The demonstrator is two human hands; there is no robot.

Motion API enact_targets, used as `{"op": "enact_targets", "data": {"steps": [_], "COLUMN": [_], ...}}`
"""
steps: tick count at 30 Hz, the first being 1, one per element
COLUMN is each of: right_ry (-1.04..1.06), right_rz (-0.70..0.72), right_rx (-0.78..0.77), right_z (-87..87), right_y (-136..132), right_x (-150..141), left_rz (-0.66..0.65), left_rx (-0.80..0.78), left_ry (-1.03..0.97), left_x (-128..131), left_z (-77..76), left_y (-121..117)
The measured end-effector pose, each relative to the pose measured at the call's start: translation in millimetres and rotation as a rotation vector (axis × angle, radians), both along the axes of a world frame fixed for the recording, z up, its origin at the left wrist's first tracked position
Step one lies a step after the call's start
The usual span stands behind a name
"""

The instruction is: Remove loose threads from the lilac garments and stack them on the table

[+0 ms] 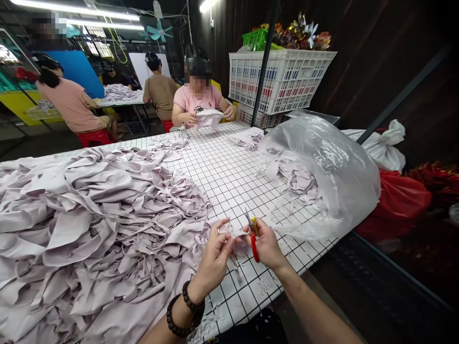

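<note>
Between finger and thumb, my left hand (215,251) pinches a small pale fabric piece (237,234) above the table. Closed around red-handled scissors (254,246) is my right hand (267,243), just to the right. The scissor blades point up and away, beside the fabric, and the right fingertips are close to the fabric's other end; whether they grip it I cannot tell. To the left of my hands lies a large heap of pale pinkish-grey fabric pieces (107,210).
The white grid-patterned table (222,172) carries small scraps near its front edge. At right, a clear plastic bag (333,162) holds cut pieces. A co-worker (197,98) across the table handles fabric. White crates (276,81) and a red bag (401,196) stand beyond.
</note>
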State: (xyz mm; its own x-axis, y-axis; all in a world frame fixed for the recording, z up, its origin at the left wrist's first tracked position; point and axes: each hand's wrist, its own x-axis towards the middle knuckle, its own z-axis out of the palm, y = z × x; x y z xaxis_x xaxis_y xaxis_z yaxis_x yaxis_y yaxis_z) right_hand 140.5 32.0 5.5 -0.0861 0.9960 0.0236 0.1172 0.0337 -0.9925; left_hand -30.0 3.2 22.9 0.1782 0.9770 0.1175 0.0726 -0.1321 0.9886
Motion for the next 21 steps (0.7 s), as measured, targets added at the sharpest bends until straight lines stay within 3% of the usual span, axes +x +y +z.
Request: {"op": "enact_targets", "data": {"steps": [4, 7, 14, 21], "right_ry": [0.026, -0.141, -0.724, -0.821], "right_rz": [0.12, 0.11, 0.146, 0.178], "right_rx": [-0.139, -0.135, 0.004, 0.041], "right_z": [-4.5, 4.2, 38.2, 44.2], "right_y": [-6.7, -14.3, -33.8, -37.7], "right_x": [3.4, 21.4, 51.6, 38.9], "left_rz": [-0.152, -0.157, -0.142, -0.172], "left_rx": [-0.123, -0.196, -0.009, 0.112], "left_ry": [-0.224, -0.297, -0.021, 0.125], "left_x": [5.9, 7.9, 9.1, 9.8], "left_z": [-2.1, -6.8, -4.3, 3.6], "left_y": [2.5, 4.3, 3.7, 2.5]}}
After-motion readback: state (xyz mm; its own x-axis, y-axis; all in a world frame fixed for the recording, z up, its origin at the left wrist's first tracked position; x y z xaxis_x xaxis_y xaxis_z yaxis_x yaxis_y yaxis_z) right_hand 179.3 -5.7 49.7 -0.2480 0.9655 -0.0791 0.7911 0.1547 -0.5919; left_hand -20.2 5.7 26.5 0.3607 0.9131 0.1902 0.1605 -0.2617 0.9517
